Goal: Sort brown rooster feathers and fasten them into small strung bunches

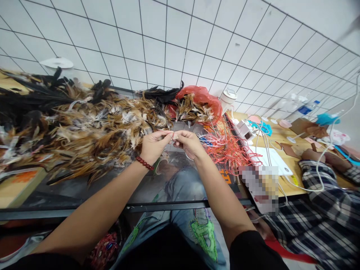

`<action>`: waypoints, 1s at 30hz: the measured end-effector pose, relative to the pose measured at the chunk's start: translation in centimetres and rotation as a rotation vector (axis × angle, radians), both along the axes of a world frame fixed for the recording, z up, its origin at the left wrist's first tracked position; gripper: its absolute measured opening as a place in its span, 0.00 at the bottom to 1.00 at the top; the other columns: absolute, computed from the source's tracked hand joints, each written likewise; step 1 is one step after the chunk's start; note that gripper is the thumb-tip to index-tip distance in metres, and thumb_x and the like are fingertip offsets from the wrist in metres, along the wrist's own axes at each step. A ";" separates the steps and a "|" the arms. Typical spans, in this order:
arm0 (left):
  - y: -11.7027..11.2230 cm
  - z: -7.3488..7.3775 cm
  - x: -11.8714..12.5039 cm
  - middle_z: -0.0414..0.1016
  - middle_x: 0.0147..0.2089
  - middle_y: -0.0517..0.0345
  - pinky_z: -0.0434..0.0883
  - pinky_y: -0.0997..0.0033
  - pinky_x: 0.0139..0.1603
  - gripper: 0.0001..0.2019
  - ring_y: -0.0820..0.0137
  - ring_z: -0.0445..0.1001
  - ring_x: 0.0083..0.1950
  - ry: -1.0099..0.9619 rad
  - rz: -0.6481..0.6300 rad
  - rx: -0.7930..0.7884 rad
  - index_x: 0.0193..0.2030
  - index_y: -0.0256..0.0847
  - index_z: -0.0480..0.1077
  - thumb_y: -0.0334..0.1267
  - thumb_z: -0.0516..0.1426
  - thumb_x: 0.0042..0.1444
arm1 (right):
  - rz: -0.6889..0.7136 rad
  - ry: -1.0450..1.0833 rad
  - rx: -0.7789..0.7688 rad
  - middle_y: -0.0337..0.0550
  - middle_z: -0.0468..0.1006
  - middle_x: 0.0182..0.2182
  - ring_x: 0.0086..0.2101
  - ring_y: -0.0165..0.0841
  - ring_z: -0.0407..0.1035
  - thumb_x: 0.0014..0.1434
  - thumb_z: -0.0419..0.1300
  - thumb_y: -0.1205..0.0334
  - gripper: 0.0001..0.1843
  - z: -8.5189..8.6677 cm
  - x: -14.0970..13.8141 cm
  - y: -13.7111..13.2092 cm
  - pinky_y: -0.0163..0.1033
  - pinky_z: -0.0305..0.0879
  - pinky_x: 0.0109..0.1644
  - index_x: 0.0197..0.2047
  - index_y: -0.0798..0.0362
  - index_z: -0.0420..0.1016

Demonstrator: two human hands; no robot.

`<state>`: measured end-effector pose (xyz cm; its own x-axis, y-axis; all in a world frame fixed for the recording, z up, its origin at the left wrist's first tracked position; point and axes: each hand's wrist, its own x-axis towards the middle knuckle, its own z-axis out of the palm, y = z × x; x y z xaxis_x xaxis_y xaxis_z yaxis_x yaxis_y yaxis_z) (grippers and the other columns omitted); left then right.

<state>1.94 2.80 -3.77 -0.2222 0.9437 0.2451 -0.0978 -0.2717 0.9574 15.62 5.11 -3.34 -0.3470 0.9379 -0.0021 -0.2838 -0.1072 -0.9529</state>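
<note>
My left hand (pixel 154 145) and my right hand (pixel 189 143) meet fingertip to fingertip above the dark glossy tabletop (pixel 112 189). Both are closed in a pinch, thumbs against fingers. A small pale bit shows at the right fingertips, too small to name. A red bead bracelet (pixel 144 163) circles my left wrist. Just beyond and left of my left hand spreads a large heap of brown and tan feathers (pixel 98 131). Beside my right hand lies a tangle of red and white cords or thin strips (pixel 225 148).
Black feathers (pixel 36 97) lie at the far left. A red plastic bag (pixel 201 93) with feathers stands at the back, near a white lidded container (pixel 228 98). To the right are a white box (pixel 271 161), cables and a co-worker's plaid sleeve (pixel 317 176). A tiled wall rises behind.
</note>
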 end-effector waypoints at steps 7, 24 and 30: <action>0.0 0.0 -0.1 0.80 0.32 0.54 0.70 0.72 0.32 0.10 0.76 0.70 0.25 -0.070 -0.021 -0.018 0.31 0.38 0.81 0.41 0.68 0.44 | -0.089 -0.008 0.045 0.29 0.68 0.18 0.21 0.21 0.60 0.46 0.70 0.52 0.15 -0.1 -0.2 0.1 0.30 0.64 0.30 0.28 0.53 0.72; -0.1 0.3 0.0 0.74 0.26 0.58 0.61 0.75 0.25 0.14 0.76 0.64 0.25 -0.208 -0.101 -0.129 0.30 0.38 0.80 0.44 0.70 0.37 | 0.179 0.126 -0.286 0.30 0.69 0.21 0.19 0.20 0.58 0.48 0.68 0.64 0.11 0.2 -0.2 -0.1 0.29 0.69 0.28 0.29 0.54 0.68; 0.6 -0.3 -0.4 0.73 0.39 0.54 0.68 0.71 0.46 0.08 0.69 0.70 0.44 -0.193 -0.068 0.051 0.24 0.40 0.77 0.40 0.68 0.42 | 0.027 0.134 -0.289 0.30 0.66 0.20 0.19 0.20 0.55 0.49 0.63 0.67 0.07 -0.1 -0.2 0.2 0.30 0.65 0.26 0.29 0.53 0.66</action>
<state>1.53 3.36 -4.11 -0.2059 0.9456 0.2518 -0.2983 -0.3057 0.9042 15.40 5.35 -3.46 -0.3872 0.8955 -0.2196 -0.3983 -0.3773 -0.8361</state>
